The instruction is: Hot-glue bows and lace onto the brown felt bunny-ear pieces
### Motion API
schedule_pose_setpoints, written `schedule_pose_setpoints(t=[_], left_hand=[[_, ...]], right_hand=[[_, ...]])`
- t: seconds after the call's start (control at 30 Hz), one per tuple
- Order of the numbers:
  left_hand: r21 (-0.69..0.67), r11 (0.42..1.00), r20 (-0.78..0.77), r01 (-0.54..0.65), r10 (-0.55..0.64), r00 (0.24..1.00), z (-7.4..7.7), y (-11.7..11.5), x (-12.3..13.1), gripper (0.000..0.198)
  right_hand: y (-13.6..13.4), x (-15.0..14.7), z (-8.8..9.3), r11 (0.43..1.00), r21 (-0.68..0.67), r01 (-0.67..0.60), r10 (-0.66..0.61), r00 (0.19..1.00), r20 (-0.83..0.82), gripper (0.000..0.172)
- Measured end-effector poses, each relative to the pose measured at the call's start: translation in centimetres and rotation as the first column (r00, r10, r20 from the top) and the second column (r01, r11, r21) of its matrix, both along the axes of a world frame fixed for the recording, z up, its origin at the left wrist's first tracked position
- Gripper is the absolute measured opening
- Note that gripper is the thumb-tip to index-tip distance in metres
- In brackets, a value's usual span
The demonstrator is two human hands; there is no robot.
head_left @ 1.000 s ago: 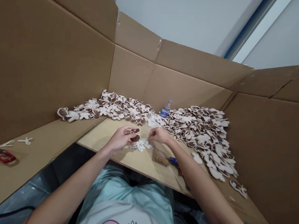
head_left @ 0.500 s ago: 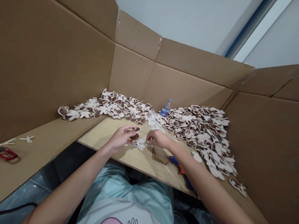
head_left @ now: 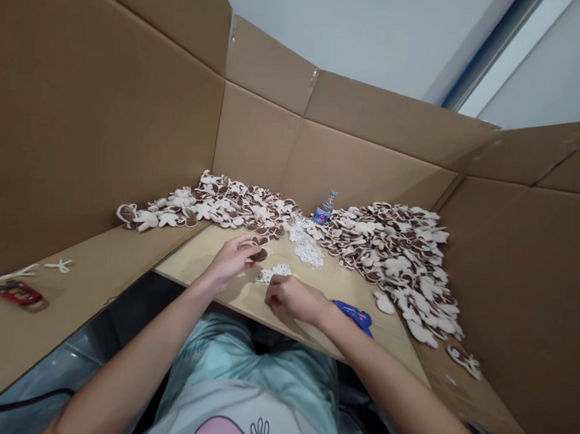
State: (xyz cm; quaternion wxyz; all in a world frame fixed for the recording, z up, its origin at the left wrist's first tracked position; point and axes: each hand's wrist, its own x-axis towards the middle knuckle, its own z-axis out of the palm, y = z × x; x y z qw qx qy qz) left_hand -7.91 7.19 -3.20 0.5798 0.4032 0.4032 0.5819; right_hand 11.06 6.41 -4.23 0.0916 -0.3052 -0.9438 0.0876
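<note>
Head view. Left hand (head_left: 230, 260) pinches a brown, pale-edged bunny-shaped piece (head_left: 259, 255), at 11 o'clock from the small white pieces (head_left: 274, 272) on the surface (head_left: 349, 285); grip much as half a second ago. Right hand (head_left: 296, 297) has dropped toward the wearer, from beside the white pieces to their 5 o'clock. Its fingers are curled narrow; cannot tell whether they hold anything. Brown pad, visible earlier, now out of sight behind that hand. Blue glue gun (head_left: 351, 315), at 3 o'clock from right hand, partly covered by forearm; orange part no longer showing.
</note>
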Motion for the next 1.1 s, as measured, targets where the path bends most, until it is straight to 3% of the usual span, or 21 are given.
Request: schedule_pose_setpoints(t=[0.2, 0.37, 0.57, 0.67, 0.73, 0.8, 0.97, 1.1], left_hand=[[0.001, 0.999, 0.0, 0.034, -0.034, 0.999, 0.1, -0.3, 0.2, 0.023], [0.021, 0.998, 0.002, 0.059, -0.059, 0.998, 0.2, -0.8, 0.8, 0.028], [0.119, 0.989, -0.024, 0.085, -0.083, 0.996, 1.2, -2.5, 1.8, 0.036], [0.227, 0.965, -0.118, 0.132, -0.107, 0.987, 2.1, -4.0, 2.5, 0.029], [0.276, 0.949, -0.177, 0.151, -0.104, 0.979, 2.6, -5.0, 3.1, 0.018], [0.307, 0.937, -0.219, 0.17, -0.104, 0.97, 3.0, -6.1, 3.5, 0.008], [0.363, 0.901, -0.356, 0.236, -0.099, 0.929, 3.8, -8.4, 4.3, 0.014], [0.437, 0.853, -0.449, 0.287, -0.07, 0.891, 4.0, -9.6, 4.4, 0.021]], right_hand=[[-1.7, -0.7, -1.4, 0.996, 0.007, 0.09, -0.088, 0.985, -0.147, 0.024], [-2.2, -0.2, -2.9, 0.985, -0.041, 0.166, -0.17, 0.921, -0.352, 0.022], [-5.2, 2.4, -2.7, 0.95, -0.063, 0.305, -0.276, 0.728, -0.627, 0.005], [-7.1, 3.5, -2.0, 0.932, -0.13, 0.339, -0.308, 0.548, -0.777, 0.001], [-8.2, 3.8, -1.4, 0.931, -0.17, 0.323, -0.297, 0.4, -0.867, 0.007], [-9.0, 3.8, -0.8, 0.937, -0.177, 0.302, -0.272, 0.312, -0.91, 0.01], [-10.7, 3.4, 0.2, 0.965, -0.09, 0.248, -0.159, 0.274, -0.949, 0.011], [-12.1, 3.7, 0.9, 0.943, 0.013, 0.333, -0.08, 0.265, -0.961, 0.021]])
